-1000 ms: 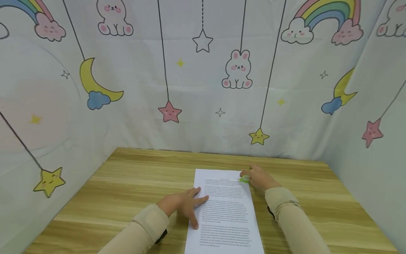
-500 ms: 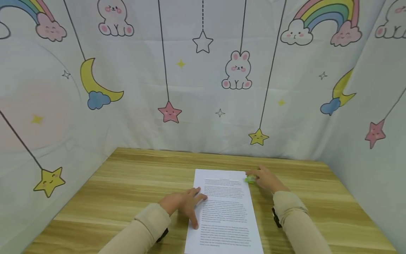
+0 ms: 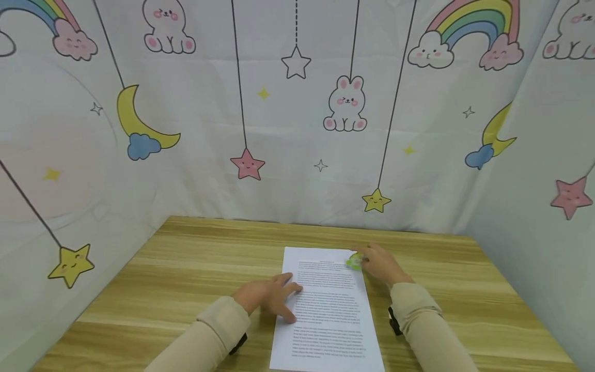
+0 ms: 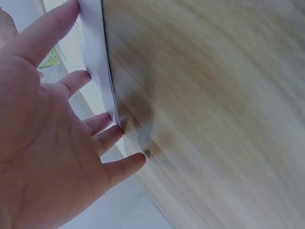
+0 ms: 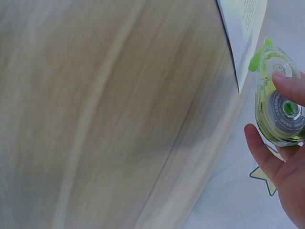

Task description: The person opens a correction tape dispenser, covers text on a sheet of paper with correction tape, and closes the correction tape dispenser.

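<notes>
A printed white sheet lies lengthwise on the wooden table, covered with paragraphs of text. Along its left edge my left hand rests with fingers spread; the left wrist view shows the palm and straight fingertips at the paper's edge. My right hand is at the sheet's upper right corner, holding a correction tape dispenser. In the right wrist view, the dispenser has a clear body, a grey reel and a green tip cap, with the thumb pressed on its side.
The wooden table extends on both sides of the sheet. White fabric printed with stars, moons and rabbits encloses it at the back and sides.
My right hand moves the correction tape rightward toward the sheet's edge, then back left over its upper right corner. My left thumb shifts slightly up; the rest of that hand stays nearly still.
</notes>
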Motion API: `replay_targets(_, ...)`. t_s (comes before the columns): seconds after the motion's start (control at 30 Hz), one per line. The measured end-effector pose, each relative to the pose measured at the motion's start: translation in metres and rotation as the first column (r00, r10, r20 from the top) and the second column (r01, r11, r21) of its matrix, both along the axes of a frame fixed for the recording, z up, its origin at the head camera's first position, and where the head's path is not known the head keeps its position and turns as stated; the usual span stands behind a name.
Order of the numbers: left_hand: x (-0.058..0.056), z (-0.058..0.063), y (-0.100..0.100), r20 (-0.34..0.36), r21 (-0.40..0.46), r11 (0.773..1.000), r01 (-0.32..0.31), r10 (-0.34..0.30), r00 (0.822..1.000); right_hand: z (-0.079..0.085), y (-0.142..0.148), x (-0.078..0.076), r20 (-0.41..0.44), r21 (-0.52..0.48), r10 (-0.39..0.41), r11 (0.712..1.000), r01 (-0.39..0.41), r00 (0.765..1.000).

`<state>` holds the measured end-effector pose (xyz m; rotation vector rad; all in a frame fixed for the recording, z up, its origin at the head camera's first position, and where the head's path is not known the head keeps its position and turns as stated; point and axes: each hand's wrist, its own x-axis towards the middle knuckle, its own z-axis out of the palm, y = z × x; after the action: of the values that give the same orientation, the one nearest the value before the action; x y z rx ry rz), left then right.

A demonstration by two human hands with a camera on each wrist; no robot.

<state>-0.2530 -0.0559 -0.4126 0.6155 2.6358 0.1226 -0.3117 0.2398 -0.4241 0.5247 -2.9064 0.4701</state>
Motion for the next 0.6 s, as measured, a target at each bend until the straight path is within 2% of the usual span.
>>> replay_targets(0.2, 0.002, 0.001, 0.002, -0.002, 0.047, 0.999, -0.020, 0.020, 1.000, 0.001, -0.013, -0.001, 0.010, -0.012, 0.006, 1.000, -0.006, 1.000)
replay_targets(0.4, -0.001, -0.003, 0.003, 0.028, 0.032, 0.998, -0.045, 0.044, 0.999, -0.004, -0.033, -0.002, 0.025, -0.026, 0.076, 0.997, -0.076, 0.997)
replay_targets(0.6, -0.001, 0.001, 0.006, 0.037, 0.032, 0.998, -0.061, 0.060, 0.998, -0.006, -0.048, -0.007, -0.035, 0.024, 0.118, 0.993, -0.117, 0.992)
